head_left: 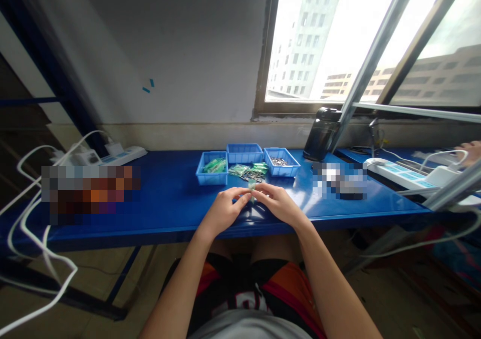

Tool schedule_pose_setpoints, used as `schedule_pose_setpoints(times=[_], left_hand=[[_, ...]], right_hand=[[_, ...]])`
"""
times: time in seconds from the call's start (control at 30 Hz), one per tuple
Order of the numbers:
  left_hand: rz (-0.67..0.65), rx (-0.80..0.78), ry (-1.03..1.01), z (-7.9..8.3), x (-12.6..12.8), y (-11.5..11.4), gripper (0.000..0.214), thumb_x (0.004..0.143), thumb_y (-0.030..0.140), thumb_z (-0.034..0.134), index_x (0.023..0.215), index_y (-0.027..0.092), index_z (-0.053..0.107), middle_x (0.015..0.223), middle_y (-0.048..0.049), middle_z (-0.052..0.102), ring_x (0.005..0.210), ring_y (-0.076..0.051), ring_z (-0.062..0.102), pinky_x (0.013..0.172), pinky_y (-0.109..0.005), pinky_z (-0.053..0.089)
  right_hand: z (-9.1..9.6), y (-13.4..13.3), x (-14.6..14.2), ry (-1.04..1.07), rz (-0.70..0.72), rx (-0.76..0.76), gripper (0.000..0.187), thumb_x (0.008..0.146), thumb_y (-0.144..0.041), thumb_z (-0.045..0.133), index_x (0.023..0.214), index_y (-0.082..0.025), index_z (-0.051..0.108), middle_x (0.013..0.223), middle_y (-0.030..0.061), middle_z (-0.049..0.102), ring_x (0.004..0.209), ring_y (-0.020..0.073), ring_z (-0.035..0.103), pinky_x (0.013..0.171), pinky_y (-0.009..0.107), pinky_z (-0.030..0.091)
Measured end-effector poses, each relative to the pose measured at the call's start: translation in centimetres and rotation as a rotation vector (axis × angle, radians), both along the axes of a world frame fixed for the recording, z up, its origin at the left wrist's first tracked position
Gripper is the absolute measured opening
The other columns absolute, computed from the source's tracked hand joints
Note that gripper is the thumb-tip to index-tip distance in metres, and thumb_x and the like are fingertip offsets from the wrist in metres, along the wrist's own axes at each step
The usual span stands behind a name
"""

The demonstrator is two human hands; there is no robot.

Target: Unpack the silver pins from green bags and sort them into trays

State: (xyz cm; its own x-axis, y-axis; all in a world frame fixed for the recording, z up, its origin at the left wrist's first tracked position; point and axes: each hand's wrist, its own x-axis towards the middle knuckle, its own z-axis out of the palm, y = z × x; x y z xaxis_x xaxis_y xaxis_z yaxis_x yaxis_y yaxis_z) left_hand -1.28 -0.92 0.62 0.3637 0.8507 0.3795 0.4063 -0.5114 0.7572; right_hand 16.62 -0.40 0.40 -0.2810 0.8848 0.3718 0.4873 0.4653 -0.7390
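My left hand [224, 210] and my right hand [278, 202] meet over the blue table [169, 204], fingertips pinched together on a small green part [251, 185]. Just beyond them lies a loose pile of green parts and small metal pieces [248, 172]. Three blue bins stand behind it: the left bin [212, 169] holds green parts, the middle bin [244, 153] shows no contents from here, and the right bin [281, 162] holds small metal pieces.
A white power strip [120, 154] with white cables lies at the back left. A dark jar [320, 134] stands near the window, beside another power strip [402, 174]. Another person's hand [469, 151] shows at the far right edge. Metal bars cross on the right.
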Motion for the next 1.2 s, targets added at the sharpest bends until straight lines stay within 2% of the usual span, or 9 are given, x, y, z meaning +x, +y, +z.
schedule_pose_setpoints(times=[0.13, 0.23, 0.37, 0.67, 1.1, 1.2], left_hand=[[-0.008, 0.022, 0.017, -0.33, -0.04, 0.15, 0.033, 0.088, 0.035, 0.045, 0.11, 0.021, 0.065, 0.108, -0.0053, 0.066, 0.098, -0.02, 0.059, 0.083, -0.027, 0.046], [-0.015, 0.024, 0.026, -0.43, -0.07, 0.18, 0.031, 0.088, 0.032, 0.045, 0.11, 0.023, 0.065, 0.105, -0.0042, 0.067, 0.093, -0.019, 0.06, 0.081, -0.027, 0.046], [0.038, 0.017, 0.022, -0.34, -0.05, 0.22, 0.03, 0.087, 0.032, 0.046, 0.106, 0.023, 0.066, 0.098, -0.0025, 0.068, 0.083, -0.017, 0.061, 0.076, -0.027, 0.046], [0.106, 0.001, -0.011, -0.22, 0.09, 0.38, 0.024, 0.085, 0.032, 0.046, 0.093, 0.019, 0.065, 0.087, -0.0021, 0.068, 0.08, -0.017, 0.062, 0.075, -0.027, 0.046], [0.155, -0.08, -0.06, -0.9, 0.02, 0.91, 0.034, 0.084, 0.036, 0.049, 0.111, 0.019, 0.06, 0.098, -0.0065, 0.069, 0.089, -0.02, 0.064, 0.079, -0.028, 0.049], [0.137, -0.081, -0.058, -0.85, 0.0, 0.9, 0.034, 0.083, 0.037, 0.049, 0.109, 0.018, 0.061, 0.096, -0.0074, 0.069, 0.088, -0.021, 0.064, 0.079, -0.029, 0.048]], right_hand=[[-0.06, -0.1, 0.01, -0.033, 0.005, 0.026, 0.027, 0.087, -0.039, 0.048, 0.078, -0.017, 0.061, 0.069, -0.0006, 0.061, 0.063, 0.0131, 0.054, 0.056, 0.022, 0.038], [-0.19, -0.05, 0.04, -0.032, -0.002, 0.023, 0.025, 0.088, -0.034, 0.046, 0.073, -0.017, 0.057, 0.066, -0.0008, 0.059, 0.062, 0.0133, 0.055, 0.055, 0.022, 0.037], [-0.39, 0.13, 0.11, -0.002, 0.004, -0.011, 0.02, 0.088, -0.03, 0.046, 0.075, -0.018, 0.056, 0.07, 0.0005, 0.063, 0.07, 0.016, 0.06, 0.06, 0.023, 0.041], [-0.52, 0.15, 0.17, -0.003, 0.01, -0.023, 0.018, 0.088, -0.029, 0.046, 0.079, -0.019, 0.059, 0.071, 0.0006, 0.063, 0.071, 0.0168, 0.062, 0.063, 0.025, 0.043], [-0.73, 0.23, 0.2, 0.018, 0.022, -0.028, 0.019, 0.088, -0.03, 0.045, 0.08, -0.019, 0.058, 0.07, 0.0003, 0.062, 0.072, 0.0169, 0.062, 0.062, 0.024, 0.043], [-0.62, 0.14, 0.2, 0.025, 0.029, -0.03, 0.018, 0.088, -0.03, 0.046, 0.08, -0.019, 0.058, 0.071, 0.0002, 0.063, 0.071, 0.0164, 0.061, 0.063, 0.024, 0.043]])
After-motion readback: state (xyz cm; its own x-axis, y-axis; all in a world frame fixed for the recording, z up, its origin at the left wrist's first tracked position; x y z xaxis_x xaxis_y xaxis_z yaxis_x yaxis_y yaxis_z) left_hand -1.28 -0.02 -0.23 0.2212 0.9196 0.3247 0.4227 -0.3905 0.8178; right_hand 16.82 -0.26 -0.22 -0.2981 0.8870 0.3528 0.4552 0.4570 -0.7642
